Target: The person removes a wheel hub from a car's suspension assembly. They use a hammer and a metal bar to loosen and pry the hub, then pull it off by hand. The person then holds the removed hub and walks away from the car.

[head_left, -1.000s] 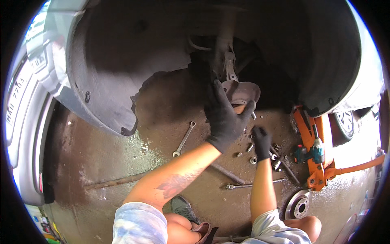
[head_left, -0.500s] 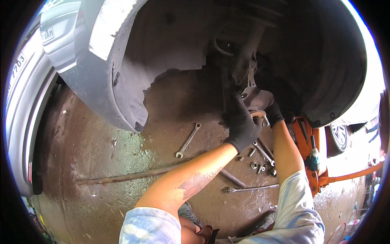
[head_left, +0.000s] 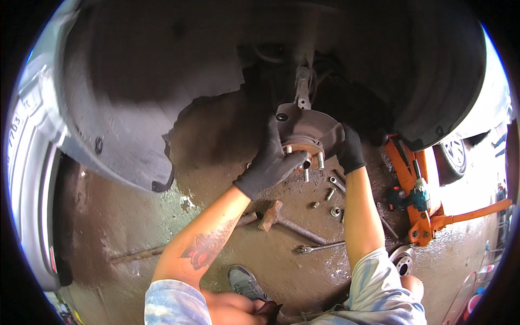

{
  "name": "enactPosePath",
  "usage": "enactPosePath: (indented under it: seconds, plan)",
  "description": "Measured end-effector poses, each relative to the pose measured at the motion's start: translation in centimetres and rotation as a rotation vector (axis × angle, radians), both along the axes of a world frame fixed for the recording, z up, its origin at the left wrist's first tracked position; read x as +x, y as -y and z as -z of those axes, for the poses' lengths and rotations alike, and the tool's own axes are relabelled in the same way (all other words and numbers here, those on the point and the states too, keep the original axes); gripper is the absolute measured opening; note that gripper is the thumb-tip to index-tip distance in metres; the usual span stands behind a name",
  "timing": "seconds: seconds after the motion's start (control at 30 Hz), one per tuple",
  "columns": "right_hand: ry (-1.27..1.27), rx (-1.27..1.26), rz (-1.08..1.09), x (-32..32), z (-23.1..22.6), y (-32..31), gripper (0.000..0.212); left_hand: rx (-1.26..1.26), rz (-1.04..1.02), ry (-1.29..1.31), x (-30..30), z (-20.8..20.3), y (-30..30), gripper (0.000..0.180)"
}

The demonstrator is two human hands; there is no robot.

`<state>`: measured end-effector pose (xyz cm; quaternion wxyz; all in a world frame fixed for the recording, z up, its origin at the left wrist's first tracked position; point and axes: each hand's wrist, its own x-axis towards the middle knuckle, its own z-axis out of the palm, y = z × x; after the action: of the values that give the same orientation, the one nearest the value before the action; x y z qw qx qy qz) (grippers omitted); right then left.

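Both my hands wear black gloves and grip a wheel hub [head_left: 303, 145] with a dark, curved dust shield [head_left: 317, 123] behind it. Wheel studs stick out of the hub's rusty face, pointing down toward me. On the hub's left side is my left hand [head_left: 272, 162], its thumb pressed near the studs and the other fingers behind the shield. My right hand [head_left: 351, 149] closes round the right edge of the shield, its fingertips hidden. Just above the shield a strut bracket [head_left: 304, 89] comes down inside the dark wheel arch; whether the two are joined I cannot tell.
On the wet floor lie a hammer [head_left: 270, 215], a ratchet [head_left: 317, 248], a long bar [head_left: 138, 255], several nuts and bolts [head_left: 335, 211] and a brake disc [head_left: 403, 264]. An orange jack [head_left: 420, 230] with a teal power tool [head_left: 420, 195] stands right. The wheel arch liner [head_left: 135, 97] surrounds the work.
The view has shifted, and the hub sits further left in it. The hub's face and studs show more fully. The hammer's head has come into sight; the combination wrench no longer shows.
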<state>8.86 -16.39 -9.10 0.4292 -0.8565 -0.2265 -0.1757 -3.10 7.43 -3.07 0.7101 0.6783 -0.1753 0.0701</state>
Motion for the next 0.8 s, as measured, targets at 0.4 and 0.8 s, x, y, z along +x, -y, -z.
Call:
enactPosePath:
  seconds: [0.4, 0.8]
  plan:
    - [-0.338, 0.3, -0.069, -2.7, -12.9, -5.4, 0.041, 0.332, -0.158, -0.096, 3.4, -9.5, -0.7, 0.04]
    - [-0.729, 0.116, -0.393, 0.5, -15.0, -7.8, 0.04, 0.717, -0.467, 0.584, 8.2, -3.9, -2.3, 0.027]
